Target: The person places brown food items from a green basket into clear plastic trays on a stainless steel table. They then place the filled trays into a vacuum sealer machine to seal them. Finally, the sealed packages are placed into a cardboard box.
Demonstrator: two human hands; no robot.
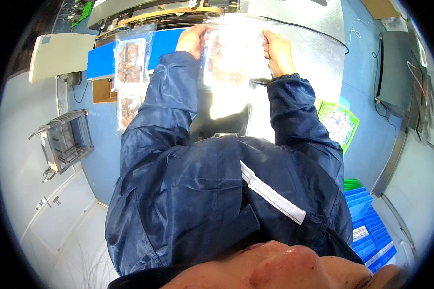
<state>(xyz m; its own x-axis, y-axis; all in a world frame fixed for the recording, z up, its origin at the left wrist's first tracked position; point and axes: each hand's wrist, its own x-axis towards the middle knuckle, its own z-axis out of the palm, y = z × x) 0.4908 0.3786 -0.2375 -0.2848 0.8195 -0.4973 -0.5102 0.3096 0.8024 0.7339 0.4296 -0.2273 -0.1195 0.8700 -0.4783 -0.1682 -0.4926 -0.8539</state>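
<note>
In front of me is a clear plastic bag with a tray of brownish food pieces, likely meat (226,59), held up between both hands. My left hand (191,41) pinches its upper left edge. On the opposite side, my right hand (279,52) grips the bag's edge with fingers curled in. Strong glare washes out the bag's right part. To the left of my left forearm, a second bagged tray (131,63) rests over a blue conveyor belt (102,60). Another bagged tray (128,110) sits just below it, partly covered by my sleeve.
A machine with a yellow belt (166,15) runs along the far side. A metal table (314,54) extends to the right. Beyond my right arm are a green basket (350,126) and stacked blue crates (369,231). A cardboard box (103,91) and a metal frame (67,139) stand left.
</note>
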